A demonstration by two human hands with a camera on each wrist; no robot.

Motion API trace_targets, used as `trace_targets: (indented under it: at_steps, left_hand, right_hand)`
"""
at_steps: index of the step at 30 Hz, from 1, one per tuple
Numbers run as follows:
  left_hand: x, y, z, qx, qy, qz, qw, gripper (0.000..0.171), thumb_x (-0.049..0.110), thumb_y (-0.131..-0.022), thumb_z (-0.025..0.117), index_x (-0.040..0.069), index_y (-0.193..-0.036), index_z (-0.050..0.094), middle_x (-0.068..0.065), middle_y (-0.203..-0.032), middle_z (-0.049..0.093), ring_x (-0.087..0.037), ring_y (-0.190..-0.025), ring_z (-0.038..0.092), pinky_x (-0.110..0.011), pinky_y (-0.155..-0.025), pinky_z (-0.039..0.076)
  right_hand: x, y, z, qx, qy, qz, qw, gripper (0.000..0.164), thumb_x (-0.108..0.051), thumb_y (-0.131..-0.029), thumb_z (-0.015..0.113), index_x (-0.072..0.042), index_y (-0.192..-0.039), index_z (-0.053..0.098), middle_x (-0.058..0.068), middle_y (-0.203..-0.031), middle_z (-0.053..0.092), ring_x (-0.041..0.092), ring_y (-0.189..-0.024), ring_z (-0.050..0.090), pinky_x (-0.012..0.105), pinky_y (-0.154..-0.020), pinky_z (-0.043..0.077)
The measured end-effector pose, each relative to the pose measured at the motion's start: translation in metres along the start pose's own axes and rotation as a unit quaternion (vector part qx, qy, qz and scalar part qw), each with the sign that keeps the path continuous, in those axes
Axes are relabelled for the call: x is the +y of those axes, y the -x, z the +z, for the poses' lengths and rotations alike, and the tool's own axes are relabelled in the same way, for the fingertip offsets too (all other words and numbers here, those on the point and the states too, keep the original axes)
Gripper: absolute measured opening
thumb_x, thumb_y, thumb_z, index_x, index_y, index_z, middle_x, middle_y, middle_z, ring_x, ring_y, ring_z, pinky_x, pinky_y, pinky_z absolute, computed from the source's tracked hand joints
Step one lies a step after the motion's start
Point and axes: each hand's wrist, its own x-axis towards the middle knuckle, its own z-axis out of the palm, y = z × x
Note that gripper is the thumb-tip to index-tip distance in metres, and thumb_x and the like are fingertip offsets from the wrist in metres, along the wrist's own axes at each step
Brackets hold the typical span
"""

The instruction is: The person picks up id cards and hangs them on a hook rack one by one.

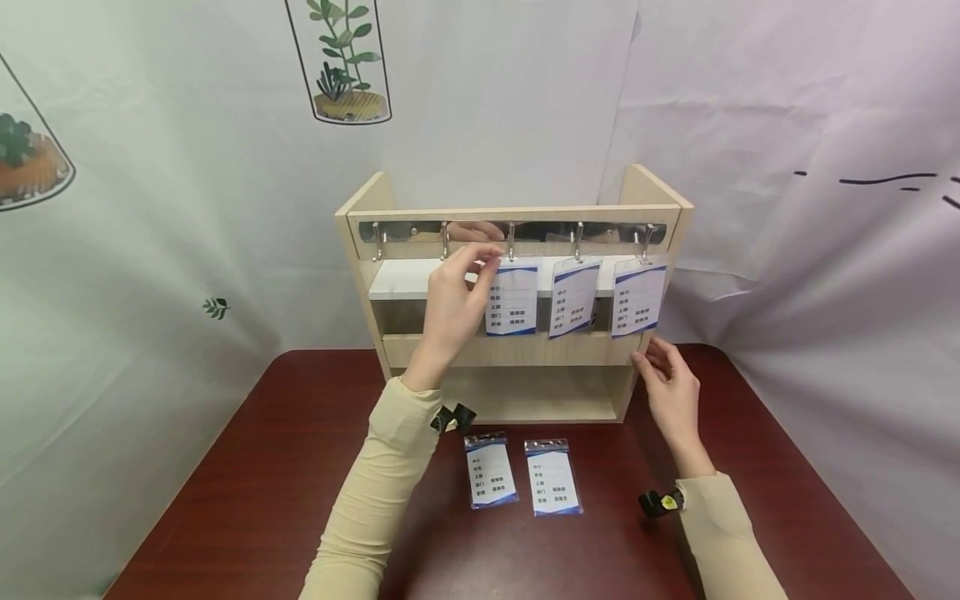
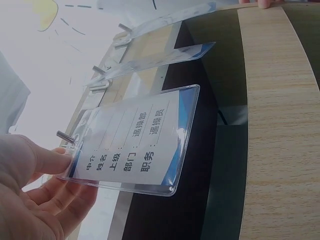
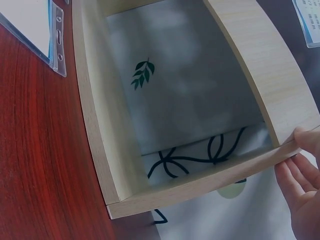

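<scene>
My left hand (image 1: 456, 304) pinches the upper left corner of a clear badge holder (image 1: 513, 302) with a white and blue card. In the left wrist view the thumb lies over the front of that badge holder (image 2: 130, 145) and the other fingers are behind it. Its top edge is at the middle metal hook (image 1: 512, 242). Two more badge holders (image 1: 576, 298) (image 1: 637, 298) hang from the hooks to the right. Low on the right side panel of the wooden shelf (image 1: 498, 354), my right hand (image 1: 672, 392) grips the edge between thumb and fingers (image 3: 290, 180).
Two similar badge holders (image 1: 491, 472) (image 1: 552, 477) lie flat on the dark red table (image 1: 300, 500) before the shelf. Two bare hooks (image 1: 377, 242) (image 1: 444, 240) are at the left of the metal strip. A white printed curtain (image 1: 510, 100) hangs behind.
</scene>
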Motion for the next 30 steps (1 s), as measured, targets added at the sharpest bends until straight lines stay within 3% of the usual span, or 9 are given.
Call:
trace_targets:
  at_steps: [6,15,23,30]
  left_hand:
    - [-0.002,0.003,0.000,0.006,-0.001,-0.002,1.0000,0.015,0.003,-0.099,0.062,0.002,-0.111,0.070,-0.012,-0.106,0.071,-0.023,-0.086,0.068,-0.030,-0.066,0.056]
    - [-0.003,0.007,-0.001,0.019,0.011,-0.010,0.9997,0.020,0.003,-0.097,0.065,0.001,-0.116,0.067,-0.015,-0.101,0.072,-0.025,-0.087,0.070,-0.033,-0.069,0.059]
    - [-0.009,0.018,-0.006,0.022,0.019,-0.036,0.9989,0.020,0.003,-0.096,0.066,-0.001,-0.115,0.066,-0.016,-0.099,0.072,-0.026,-0.088,0.071,-0.034,-0.073,0.059]
    - [-0.015,0.027,-0.010,0.018,0.003,-0.036,0.9992,0.021,0.005,-0.096,0.067,0.000,-0.116,0.066,-0.015,-0.098,0.073,-0.025,-0.087,0.071,-0.035,-0.073,0.059]
  right_hand:
    - [-0.013,0.003,-0.002,-0.007,0.000,-0.003,1.000,0.038,-0.004,-0.096,0.068,0.011,-0.129,0.058,0.032,-0.118,0.064,-0.005,-0.095,0.060,0.007,-0.080,0.048]
    - [0.024,-0.005,0.001,0.004,0.002,0.011,1.000,0.039,-0.008,-0.096,0.069,0.001,-0.133,0.061,0.022,-0.121,0.067,-0.010,-0.095,0.058,0.006,-0.081,0.047]
    - [0.025,-0.005,0.001,0.003,0.012,0.009,1.000,0.042,-0.015,-0.096,0.070,0.001,-0.134,0.060,0.020,-0.121,0.067,-0.009,-0.096,0.058,0.007,-0.081,0.047]
    - [0.024,-0.005,0.001,0.003,0.016,0.007,1.000,0.041,-0.015,-0.097,0.069,0.001,-0.134,0.060,0.021,-0.121,0.067,-0.009,-0.096,0.057,0.007,-0.082,0.047]
